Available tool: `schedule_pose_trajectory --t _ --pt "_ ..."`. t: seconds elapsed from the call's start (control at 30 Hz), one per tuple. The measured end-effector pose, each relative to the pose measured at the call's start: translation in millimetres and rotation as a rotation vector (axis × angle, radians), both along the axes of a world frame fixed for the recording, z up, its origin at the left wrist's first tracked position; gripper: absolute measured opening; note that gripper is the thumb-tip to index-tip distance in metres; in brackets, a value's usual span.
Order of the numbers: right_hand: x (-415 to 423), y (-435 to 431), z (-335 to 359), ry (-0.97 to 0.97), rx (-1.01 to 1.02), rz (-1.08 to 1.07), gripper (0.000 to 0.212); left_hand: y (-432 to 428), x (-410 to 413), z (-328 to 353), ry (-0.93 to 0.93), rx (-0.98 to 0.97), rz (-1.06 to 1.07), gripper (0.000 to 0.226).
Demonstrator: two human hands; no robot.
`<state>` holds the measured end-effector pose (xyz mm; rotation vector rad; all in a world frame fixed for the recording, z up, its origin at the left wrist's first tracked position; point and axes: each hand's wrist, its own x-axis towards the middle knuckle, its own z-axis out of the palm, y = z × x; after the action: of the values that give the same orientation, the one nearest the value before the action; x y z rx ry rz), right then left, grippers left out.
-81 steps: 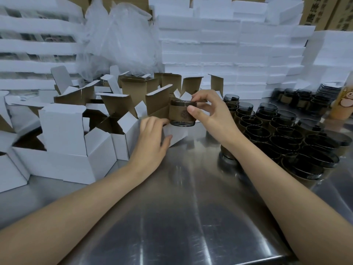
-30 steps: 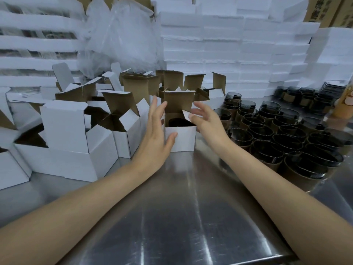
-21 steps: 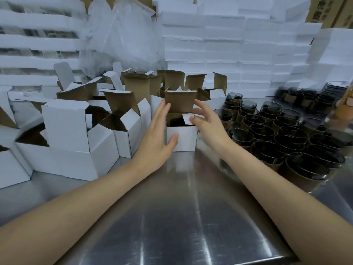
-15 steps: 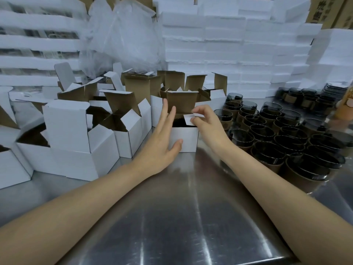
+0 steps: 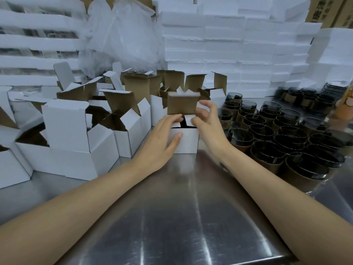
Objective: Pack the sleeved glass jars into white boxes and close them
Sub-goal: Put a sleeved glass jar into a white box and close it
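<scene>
Left hand (image 5: 162,136) presses flat-fingered on the central white box (image 5: 188,142), right hand (image 5: 206,123) pinches its flap (image 5: 189,118), which could spring up, jamming the lid (image 5: 182,105).

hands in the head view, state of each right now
left hand: open, straight fingers pressing down on the white box
right hand: fingers curled, pinching that box's right flap

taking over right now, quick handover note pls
Left hand: fingers press the left flap of the box, thumb on its front.
Right hand: thumb on the right flap, fingers curled by the lid; grip unclear.
Done: side flaps nearly folded; something dark inside, likely a jar.
Left: fold the upright lid shut, then pack the jars on the right into the open boxes on the left.
</scene>
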<state>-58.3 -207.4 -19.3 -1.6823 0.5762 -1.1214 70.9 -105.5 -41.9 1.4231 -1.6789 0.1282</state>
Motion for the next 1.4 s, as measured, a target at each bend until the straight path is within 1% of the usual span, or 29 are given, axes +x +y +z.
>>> schedule_pose_trajectory --t 0.07,0.13,0.17,0.2,0.27,0.33,0.37,0.47,0.57,0.7,0.77,0.87,0.97,1.07,1.17,1.2,1.27,1.33,1.4 --pt "-1 0 0 -0.001 -0.047 0.013 0.045 0 0 0 0.064 -0.051 0.014 0.045" --pt "-1 -1 2 0.045 -0.114 -0.02 0.031 -1 -2 0 0.144 -0.093 0.04 0.057" --pt "-1 0 3 0.061 -0.105 -0.032 0.025 -2 -2 0 0.175 -0.107 0.06 0.064" --pt "-1 1 4 0.065 -0.069 -0.028 0.025 -2 -2 -1 0.193 -0.113 0.083 0.071" --pt "-1 2 4 0.051 0.01 0.02 0.033 -2 -1 0 0.196 -0.1 0.102 0.077" --pt "-4 2 2 0.025 0.017 0.074 0.035 -1 0 1 0.156 -0.07 0.103 0.067" --pt "-4 2 0 0.03 0.0 0.096 0.033 -1 -1 2 0.125 -0.054 0.119 0.06" --pt "-1 3 -4 0.128 -0.112 0.096 0.024 1 -2 2 0.087 0.002 0.128 0.051" --pt "-1 2 -6 0.125 -0.149 0.104 0.022 3 -3 4 0.181 0.047 0.068 0.044" --pt "-2 2 -5 0.14 -0.189 0.076 0.014 2 -2 7 0.303 -0.013 0.083 0.027" --pt "-2 3 -4 0.148 -0.197 0.085 0.012 3 -2 8 0.319 -0.023 0.076 0.026" --pt "-5 2 -2 0.188 -0.251 0.121 0.016 5 -3 9 0.241 -0.025 0.065 0.021" --pt "-5 4 1 0.238 -0.201 0.173 0.017 5 -3 9 0.229 -0.013 0.07 0.021" --pt "-4 5 6 0.254 -0.166 0.192 0.02 6 -4 11 0.226 0.055 0.077 0.018" --pt "-8 5 11 0.338 -0.146 0.24 0.022 6 -6 11 0.215 0.09 0.105 0.021" --pt "-10 4 10 0.366 -0.174 0.25 0.024 7 -6 11 0.232 0.093 0.104 0.02" --pt "-14 -1 7 0.413 -0.312 0.236 0.026 6 -6 12 0.269 0.086 0.075 0.014" --pt "-15 -1 5 0.466 -0.408 0.203 0.034 7 -6 12 0.299 0.088 0.055 0.012" --pt "-16 0 5 0.507 -0.501 0.158 0.044 8 -5 11 0.313 0.077 0.042 0.015"
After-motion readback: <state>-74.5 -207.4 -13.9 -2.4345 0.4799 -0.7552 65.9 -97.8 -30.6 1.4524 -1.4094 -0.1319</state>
